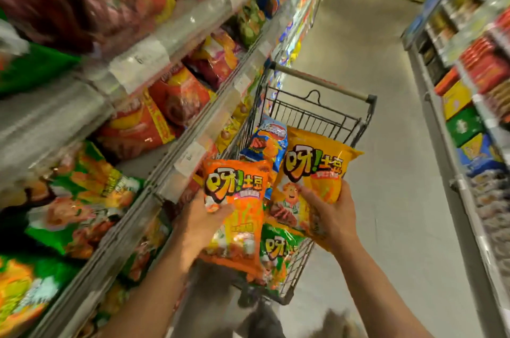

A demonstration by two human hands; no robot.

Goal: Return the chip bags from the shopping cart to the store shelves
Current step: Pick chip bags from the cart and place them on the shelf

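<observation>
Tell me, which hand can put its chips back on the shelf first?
Probably the left hand. It holds the orange bag right beside the shelves on that side. The right hand holds the yellow bag over the cart, farther from them.

Orange bag (234, 208), yellow bag (314, 172), blue bag (265, 141) and green bag (278, 252); cart (317, 108) is dark grey wire.

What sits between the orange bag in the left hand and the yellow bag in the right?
In the head view, a blue chip bag stands in the cart behind the gap between the orange bag and the yellow bag; a green bag lies lower down.
</observation>
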